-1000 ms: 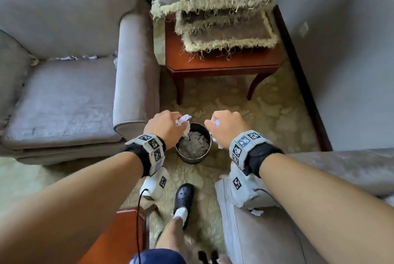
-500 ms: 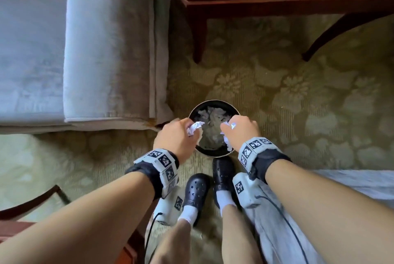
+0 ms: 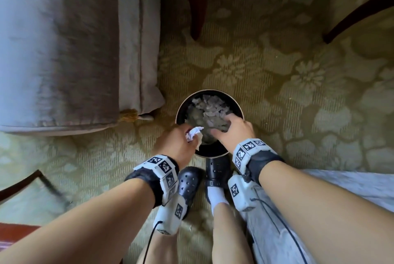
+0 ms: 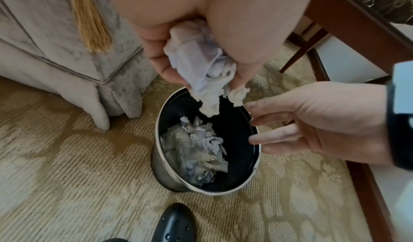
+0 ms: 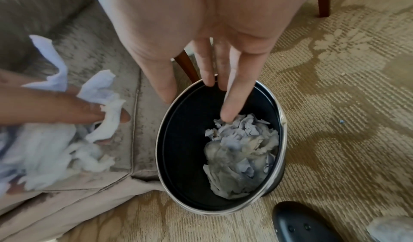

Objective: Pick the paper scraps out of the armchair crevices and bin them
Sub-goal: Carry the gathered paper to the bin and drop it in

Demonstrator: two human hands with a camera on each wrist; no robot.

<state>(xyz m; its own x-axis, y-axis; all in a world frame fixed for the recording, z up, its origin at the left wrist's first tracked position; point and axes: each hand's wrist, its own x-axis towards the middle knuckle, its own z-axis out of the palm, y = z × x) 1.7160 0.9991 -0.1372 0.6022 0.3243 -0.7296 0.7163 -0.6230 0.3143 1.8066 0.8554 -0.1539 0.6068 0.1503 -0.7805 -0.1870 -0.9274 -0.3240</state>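
A small round black bin (image 3: 181, 110) (image 4: 245, 184) (image 5: 178, 189) with a metal rim stands on the carpet, holding several crumpled paper scraps (image 3: 210, 109) (image 4: 196, 150) (image 5: 241, 150). My left hand (image 3: 181, 142) (image 4: 201, 51) grips a wad of white paper scraps (image 3: 193, 133) (image 4: 201, 65) (image 5: 102, 104) over the bin's near left rim. Over the bin's mouth my right hand (image 3: 230, 129) (image 4: 301, 118) (image 5: 214, 79) hangs open, fingers straight and pointing down, holding nothing.
The grey armchair's arm (image 3: 64, 50) with a gold tassel (image 3: 128, 114) stands left of the bin. Dark wooden table legs (image 3: 198, 7) rise behind it. My black clogs (image 3: 215, 170) stand right at the bin's near side. A grey upholstered seat (image 3: 351, 184) lies at the right.
My right hand has opened over the bin and no longer holds its scraps. Both hands have lowered toward the bin. My left hand still grips its wad.
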